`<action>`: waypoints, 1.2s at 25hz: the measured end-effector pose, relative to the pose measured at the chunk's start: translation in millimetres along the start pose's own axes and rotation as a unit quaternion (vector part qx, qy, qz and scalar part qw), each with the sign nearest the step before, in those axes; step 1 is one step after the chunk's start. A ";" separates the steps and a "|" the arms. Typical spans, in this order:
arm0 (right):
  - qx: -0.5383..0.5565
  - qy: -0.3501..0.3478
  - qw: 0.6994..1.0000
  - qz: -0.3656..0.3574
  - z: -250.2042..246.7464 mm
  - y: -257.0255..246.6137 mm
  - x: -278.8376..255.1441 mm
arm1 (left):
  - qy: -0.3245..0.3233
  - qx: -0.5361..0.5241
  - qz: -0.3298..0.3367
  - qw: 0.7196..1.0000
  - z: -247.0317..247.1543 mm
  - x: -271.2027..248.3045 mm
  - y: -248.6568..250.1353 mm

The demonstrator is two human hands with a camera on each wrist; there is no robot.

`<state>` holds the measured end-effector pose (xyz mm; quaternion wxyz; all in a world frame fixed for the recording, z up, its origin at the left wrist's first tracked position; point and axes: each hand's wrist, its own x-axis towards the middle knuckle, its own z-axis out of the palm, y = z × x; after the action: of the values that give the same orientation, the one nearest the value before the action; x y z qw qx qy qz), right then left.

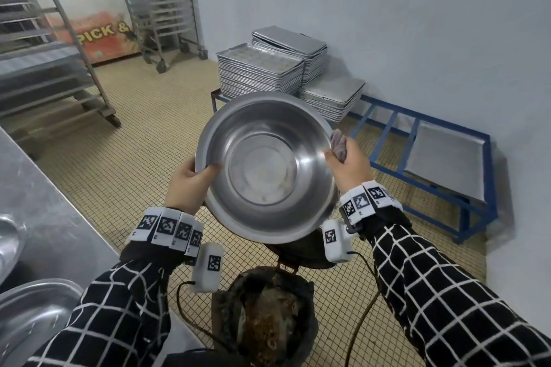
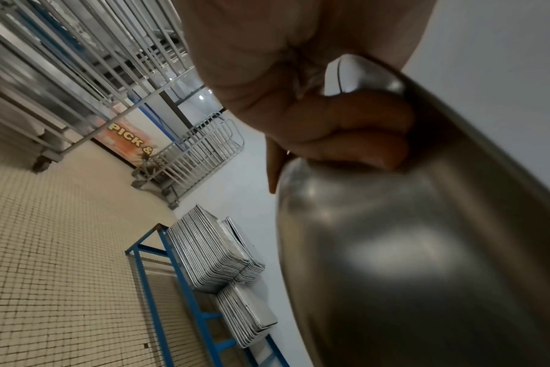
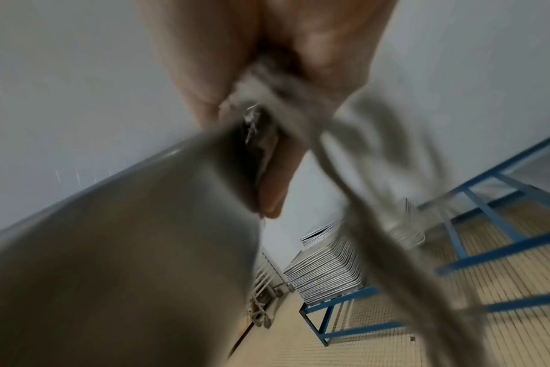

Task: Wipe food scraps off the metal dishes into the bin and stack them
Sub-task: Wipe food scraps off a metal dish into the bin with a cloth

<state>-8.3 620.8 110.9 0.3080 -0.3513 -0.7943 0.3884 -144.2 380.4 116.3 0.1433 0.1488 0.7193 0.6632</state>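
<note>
Head view: round shiny steel bowl point(image 1: 265, 167) above the bin point(image 1: 265, 316), left hand point(image 1: 190, 185) gripping its rim, right hand point(image 1: 347, 162) pinching rim and crumpled cloth point(image 1: 339, 144); right wrist view is blurred.

I am holding a round, shiny metal bowl point(image 1: 265, 167) in the air, tilted so its hollow faces me; its inside looks mostly clean, with a faint smear near the flat base; a crumpled grey cloth point(image 1: 339, 144) sits against its right rim; below it stands a dark bin point(image 1: 265, 316) lined with a black bag, holding brown food scraps.
</note>
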 end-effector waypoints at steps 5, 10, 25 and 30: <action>0.090 0.099 0.987 0.084 22.6 -6.6 -25.3 | -0.016 -0.027 0.067 0.997 4.9 -2.8 -11.9; 0.181 0.132 0.968 0.113 47.8 -27.8 -46.1 | -0.070 -0.018 0.065 0.995 18.6 -11.1 -8.8; -0.065 -0.265 0.938 -0.214 89.2 -42.9 -99.6 | -0.018 0.027 0.023 0.999 5.4 2.8 -7.1; -0.217 -0.354 0.885 -0.211 82.0 -26.3 -86.2 | -0.032 0.004 0.026 0.999 3.5 0.5 4.0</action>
<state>-30.6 507.4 72.5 -0.0029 -0.0721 -0.9703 0.2307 -143.1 384.1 120.0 0.1484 0.1891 0.7128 0.6588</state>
